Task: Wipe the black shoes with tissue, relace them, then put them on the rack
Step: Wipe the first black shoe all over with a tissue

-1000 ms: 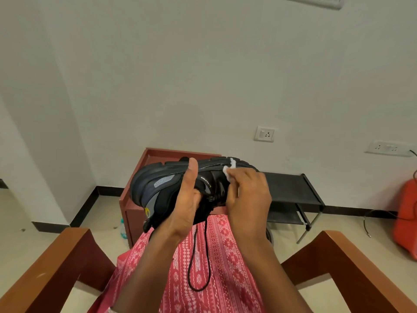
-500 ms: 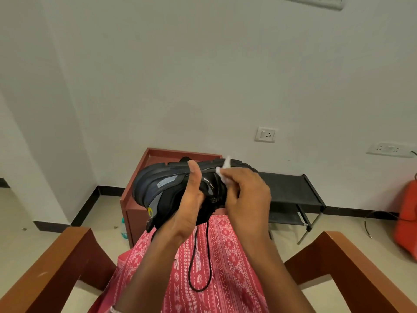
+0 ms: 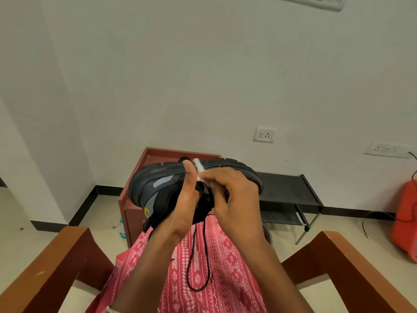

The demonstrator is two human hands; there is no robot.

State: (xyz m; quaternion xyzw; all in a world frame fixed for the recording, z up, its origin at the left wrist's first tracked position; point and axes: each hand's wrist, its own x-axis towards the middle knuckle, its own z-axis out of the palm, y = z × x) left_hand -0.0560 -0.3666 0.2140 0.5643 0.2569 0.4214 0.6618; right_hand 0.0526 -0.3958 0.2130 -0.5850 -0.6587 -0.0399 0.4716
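The black shoe (image 3: pixel 158 184) is held on its side above the lap, gripped at the middle by the left hand (image 3: pixel 180 213), thumb up. A small tissue (image 3: pixel 199 169) is pinched in the closed right hand (image 3: pixel 234 199) and pressed near the sole edge. The shoe is judged light, stiff at the sole; the loose lace (image 3: pixel 191 263) hangs free and could snag, with the rack (image 3: pixel 291 190) well behind.

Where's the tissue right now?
In the head view, near the middle, the white tissue is pinched in the right hand and pressed against the black shoe, just right of the left hand's raised thumb.

Left hand (image 3: pixel 185 213) raised with thumb up (fingers hidden); right hand (image 3: pixel 234 199) beside it, fingers curled
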